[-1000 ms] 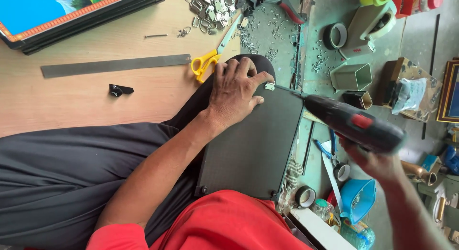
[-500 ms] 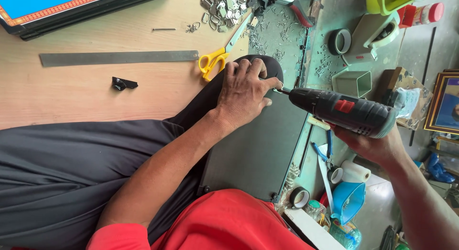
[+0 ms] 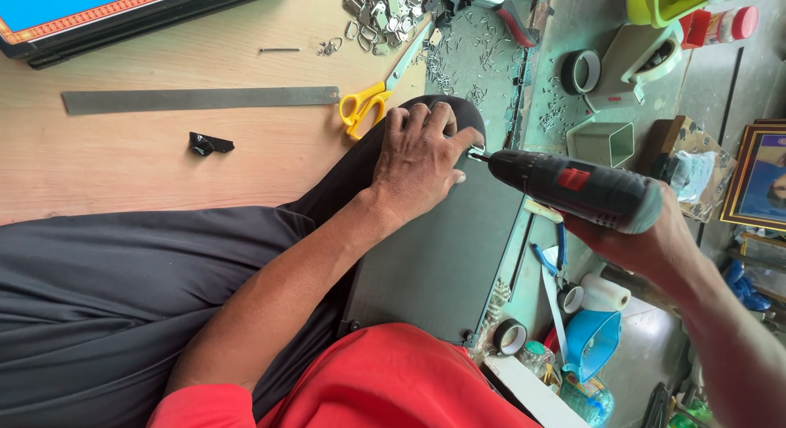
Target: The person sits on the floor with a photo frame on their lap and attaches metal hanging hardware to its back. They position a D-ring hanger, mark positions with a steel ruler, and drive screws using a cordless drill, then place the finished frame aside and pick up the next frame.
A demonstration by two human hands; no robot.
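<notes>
Drill point(image 3: 577, 186) gripped tight in right hand point(image 3: 647, 244), tip at edge of dark board point(image 3: 442, 256) on lap, left hand point(image 3: 422, 162) pressed flat on board, fingers spread, yellow scissors point(image 3: 364, 109) just beside it.

Light wooden tabletop point(image 3: 164, 174) at left; grey-green work surface point(image 3: 589, 35) at right, strewn with staples. Even daylight, soft shadows.
</notes>
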